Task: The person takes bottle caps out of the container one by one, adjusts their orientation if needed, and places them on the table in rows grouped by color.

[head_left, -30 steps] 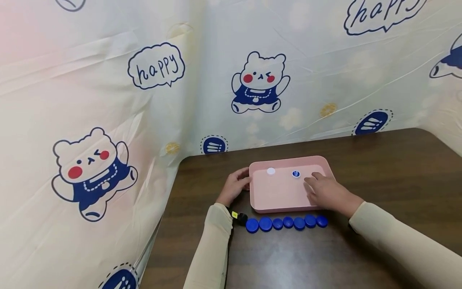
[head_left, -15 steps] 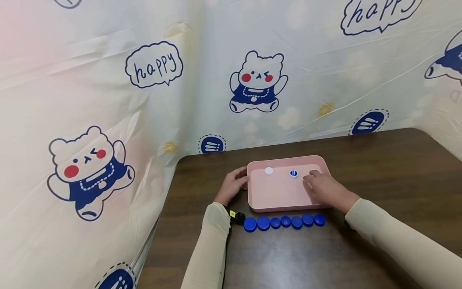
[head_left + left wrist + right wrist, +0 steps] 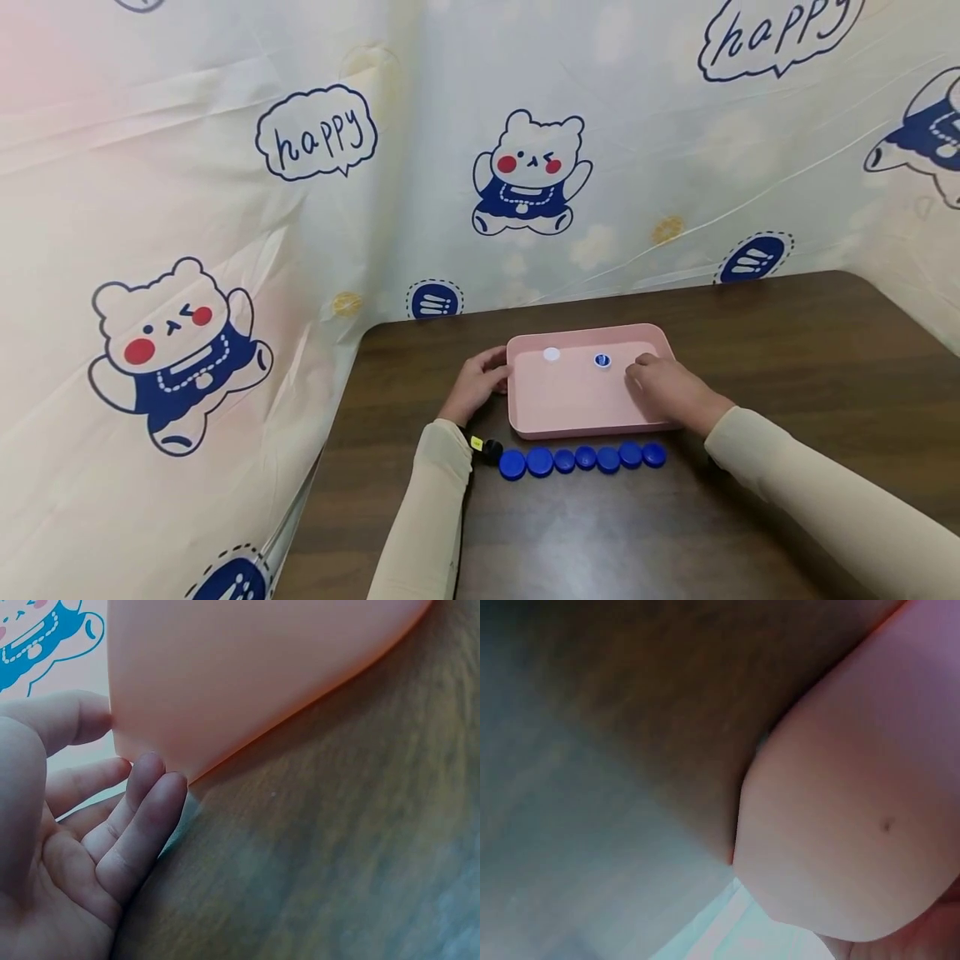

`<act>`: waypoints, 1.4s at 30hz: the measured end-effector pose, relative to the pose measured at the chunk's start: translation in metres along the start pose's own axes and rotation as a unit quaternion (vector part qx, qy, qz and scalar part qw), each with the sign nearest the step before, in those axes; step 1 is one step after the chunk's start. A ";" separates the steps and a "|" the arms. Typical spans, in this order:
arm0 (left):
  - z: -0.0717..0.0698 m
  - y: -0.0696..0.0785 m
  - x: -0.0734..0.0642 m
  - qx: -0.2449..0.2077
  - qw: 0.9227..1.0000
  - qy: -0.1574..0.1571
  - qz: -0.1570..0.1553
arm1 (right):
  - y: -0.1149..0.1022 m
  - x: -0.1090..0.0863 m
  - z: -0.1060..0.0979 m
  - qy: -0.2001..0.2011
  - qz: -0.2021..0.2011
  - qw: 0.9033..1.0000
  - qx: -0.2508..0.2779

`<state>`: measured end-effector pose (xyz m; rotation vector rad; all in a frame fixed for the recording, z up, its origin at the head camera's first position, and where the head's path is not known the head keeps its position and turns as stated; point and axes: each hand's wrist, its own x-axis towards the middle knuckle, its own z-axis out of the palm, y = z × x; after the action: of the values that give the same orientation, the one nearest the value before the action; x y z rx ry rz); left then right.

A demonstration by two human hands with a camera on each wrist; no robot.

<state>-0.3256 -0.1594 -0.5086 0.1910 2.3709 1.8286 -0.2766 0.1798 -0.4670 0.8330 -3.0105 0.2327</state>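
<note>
A pink tray (image 3: 570, 396) lies on the table. Inside it, a white disc (image 3: 551, 354) sits at the back left, and a small white-rimmed cap with a blue printed face (image 3: 602, 361) lies right of it. My left hand (image 3: 474, 386) touches the tray's left side; in the left wrist view, its bent fingers (image 3: 142, 825) rest against the outer wall. My right hand (image 3: 671, 390) reaches over the right side into the tray, fingertips together low near its floor. Whatever may be under those fingertips is hidden. The right wrist view shows mostly the tray's outer wall (image 3: 840, 825).
Several blue bottle caps (image 3: 585, 458) form a row on the table in front of the tray. A black wrist camera (image 3: 491, 450) on the left wrist is close to the row's left end. A printed cloth (image 3: 525, 283) hangs behind the table (image 3: 787, 375).
The right hand's fingers, spread over the tray one second ago, have drawn together near its floor. The left hand stays at the tray's left side. The head view has shifted slightly.
</note>
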 end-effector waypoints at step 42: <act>-0.001 -0.003 -0.003 0.009 1.000 0.002 -0.009 | -0.001 0.006 -0.020 -0.012 0.029 1.000 -0.002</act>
<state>-0.3228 -0.1618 -0.5108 0.1661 2.3835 1.8028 -0.2815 0.1785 -0.4465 0.7534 -3.0591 0.2191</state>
